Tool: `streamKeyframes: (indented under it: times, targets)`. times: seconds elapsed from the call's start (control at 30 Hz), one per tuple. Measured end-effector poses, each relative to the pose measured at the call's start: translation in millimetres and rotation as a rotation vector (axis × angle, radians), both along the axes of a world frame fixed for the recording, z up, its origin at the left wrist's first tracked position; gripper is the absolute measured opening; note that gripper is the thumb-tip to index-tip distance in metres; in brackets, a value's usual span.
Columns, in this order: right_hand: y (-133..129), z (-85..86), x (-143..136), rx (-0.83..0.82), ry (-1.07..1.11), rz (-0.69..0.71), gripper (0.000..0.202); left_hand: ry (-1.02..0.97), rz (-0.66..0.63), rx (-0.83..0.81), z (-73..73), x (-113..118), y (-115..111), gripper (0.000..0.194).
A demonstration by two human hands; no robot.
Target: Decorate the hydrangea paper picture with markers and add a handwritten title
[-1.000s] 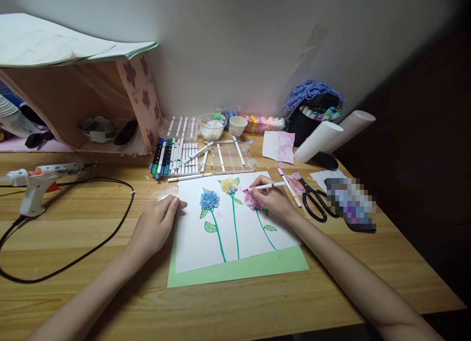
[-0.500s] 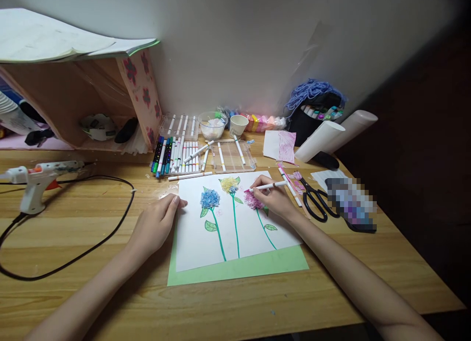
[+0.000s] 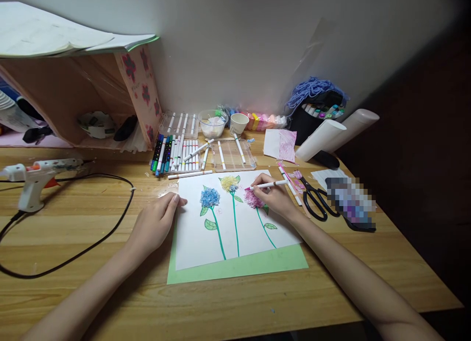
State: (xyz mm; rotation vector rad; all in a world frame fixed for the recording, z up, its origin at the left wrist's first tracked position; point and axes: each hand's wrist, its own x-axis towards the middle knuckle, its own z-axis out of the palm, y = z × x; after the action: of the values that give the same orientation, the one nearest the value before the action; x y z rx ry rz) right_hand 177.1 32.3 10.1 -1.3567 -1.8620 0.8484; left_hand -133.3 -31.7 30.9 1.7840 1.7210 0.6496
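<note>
In the middle of the frame, the right hand [image 3: 275, 199] pinches a white pen [image 3: 273, 184] — likely light and stiff, best held near its tip. The left hand [image 3: 155, 219] touches the white paper [image 3: 195, 244], probably bendy — that hand's grip can't be told.

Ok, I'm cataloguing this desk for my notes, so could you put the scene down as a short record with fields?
Left hand: at the white sheet's left edge
Right hand: holds a white marker, tip by the pink flower
Under the sheet: green paper
Left side: glue gun
Right side: black-handled scissors
</note>
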Motion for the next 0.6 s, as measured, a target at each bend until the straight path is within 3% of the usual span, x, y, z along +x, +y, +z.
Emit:
streamKeyframes:
  times: [0.4, 0.5, 0.6]
  targets:
    - [0, 3.4, 2, 0.021, 0.052, -0.033, 0.006, -0.006, -0.006, -0.004, 3.0, 1, -1, 0.044]
    - [-9, 12.3, -5, 0.095, 0.187, -0.054, 0.005, -0.001, -0.011, 0.005, 1.9, 1, -1, 0.043]
    - [-29, 19.5, -21, 0.074, 0.244, 0.045, 0.007, 0.01, -0.012, 0.007, 0.3, 1, -1, 0.043]
